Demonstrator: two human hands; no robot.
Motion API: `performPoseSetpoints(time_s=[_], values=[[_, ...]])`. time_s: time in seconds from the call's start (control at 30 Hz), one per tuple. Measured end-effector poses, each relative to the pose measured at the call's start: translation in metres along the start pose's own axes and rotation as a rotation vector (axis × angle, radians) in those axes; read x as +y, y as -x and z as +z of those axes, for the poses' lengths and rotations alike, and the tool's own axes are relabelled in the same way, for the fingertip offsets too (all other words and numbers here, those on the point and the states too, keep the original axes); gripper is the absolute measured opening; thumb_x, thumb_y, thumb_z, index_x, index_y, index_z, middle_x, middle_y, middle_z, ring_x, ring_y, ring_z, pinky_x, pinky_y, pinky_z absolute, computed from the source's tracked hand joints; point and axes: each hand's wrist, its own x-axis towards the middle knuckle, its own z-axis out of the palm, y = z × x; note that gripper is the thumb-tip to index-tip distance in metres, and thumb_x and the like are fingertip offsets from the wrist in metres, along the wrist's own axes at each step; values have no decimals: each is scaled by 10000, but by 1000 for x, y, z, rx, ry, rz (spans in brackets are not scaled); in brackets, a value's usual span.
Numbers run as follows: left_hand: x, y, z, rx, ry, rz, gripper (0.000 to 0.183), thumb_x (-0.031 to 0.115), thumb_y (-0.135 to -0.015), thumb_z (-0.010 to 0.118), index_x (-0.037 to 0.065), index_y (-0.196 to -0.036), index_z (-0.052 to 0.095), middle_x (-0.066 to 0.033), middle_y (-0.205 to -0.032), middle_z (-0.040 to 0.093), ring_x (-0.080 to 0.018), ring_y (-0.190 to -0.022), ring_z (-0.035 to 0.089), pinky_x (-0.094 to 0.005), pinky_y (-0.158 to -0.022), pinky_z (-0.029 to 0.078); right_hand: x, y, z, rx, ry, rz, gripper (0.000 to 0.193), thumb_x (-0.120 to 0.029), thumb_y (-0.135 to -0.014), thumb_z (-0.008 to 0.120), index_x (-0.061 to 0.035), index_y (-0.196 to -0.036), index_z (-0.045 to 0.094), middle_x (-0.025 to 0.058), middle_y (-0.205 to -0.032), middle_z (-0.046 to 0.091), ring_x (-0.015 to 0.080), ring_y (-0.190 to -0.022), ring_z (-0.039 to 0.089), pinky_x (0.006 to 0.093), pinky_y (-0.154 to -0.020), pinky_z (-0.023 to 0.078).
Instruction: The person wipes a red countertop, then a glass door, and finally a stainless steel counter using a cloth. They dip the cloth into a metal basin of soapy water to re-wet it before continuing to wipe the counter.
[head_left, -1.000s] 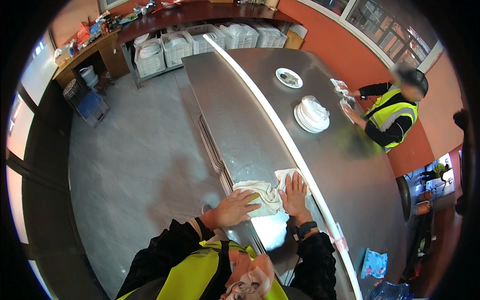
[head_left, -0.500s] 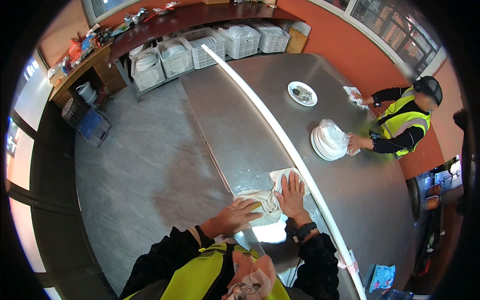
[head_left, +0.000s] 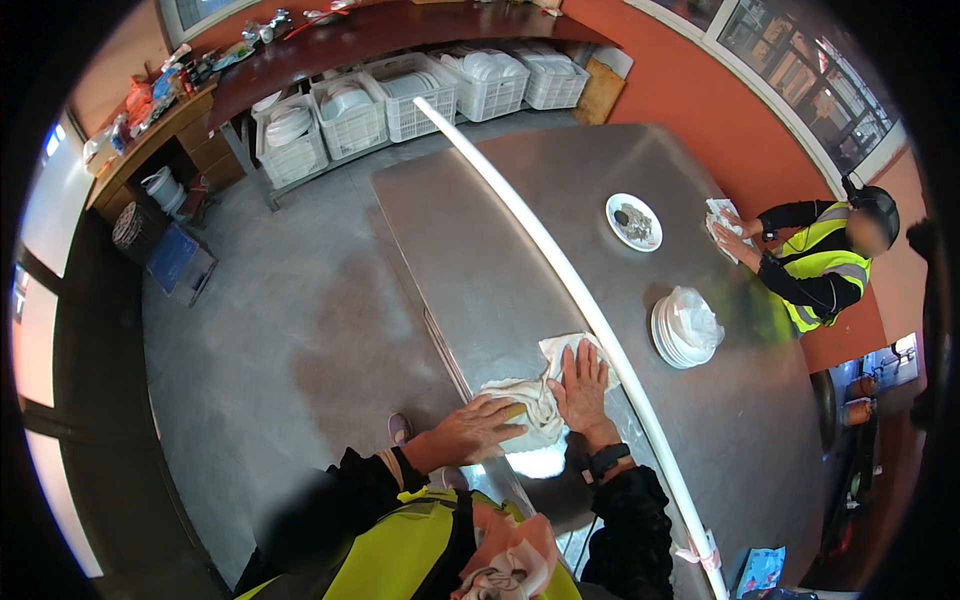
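Note:
A crumpled cream cloth (head_left: pixel 540 400) lies on the metal tabletop (head_left: pixel 480 270) near its left edge. Pressed flat on the cloth's upper right part is my right hand (head_left: pixel 583 392), fingers spread. My left hand (head_left: pixel 475 430) rests with fingers extended on the cloth's left part, over the table edge. Just right of my right hand, a long white pole (head_left: pixel 560 265) runs across the table from far to near.
Beyond the pole stand a stack of white plates (head_left: pixel 677 340) topped by a plastic bag (head_left: pixel 697 318) and a white plate of scraps (head_left: pixel 634 222). Across the table a co-worker (head_left: pixel 820 255) presses a white cloth (head_left: pixel 727 228). A blue packet (head_left: pixel 763 572) lies at lower right.
The co-worker's hand has left the plate stack, and both their hands are now on their cloth. My view has shifted slightly; my hands stay on the cream cloth in nearly the same place.

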Motion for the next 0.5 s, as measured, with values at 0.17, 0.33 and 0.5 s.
performPoseSetpoints(time_s=[0.17,0.33,0.5], values=[[-56,-3,-34,-38,-35,32,611,285,-865,706,178,-1435,514,-132,-1547,375,-319,-1449,316,-494,-1193,214,-19,-58,6,47,46,-8,725,-499,-1003,425,-19,-1532,297,287,-1613,143,495,-1478,149,673,-1132,159],[-104,-1,-67,-97,-64,1,598,323,-890,671,196,-1449,497,-121,-1555,364,-302,-1476,264,-478,-1211,171,-38,-118,16,73,37,16,719,-508,-1006,410,-21,-1525,310,281,-1613,149,499,-1468,167,675,-1127,167],[-143,-9,-94,-213,-117,-12,597,344,-918,631,210,-1474,461,-109,-1574,334,-288,-1491,231,-458,-1225,131,-47,-153,24,84,46,56,724,-513,-1006,402,-17,-1523,306,290,-1606,158,505,-1461,173,675,-1123,173]])
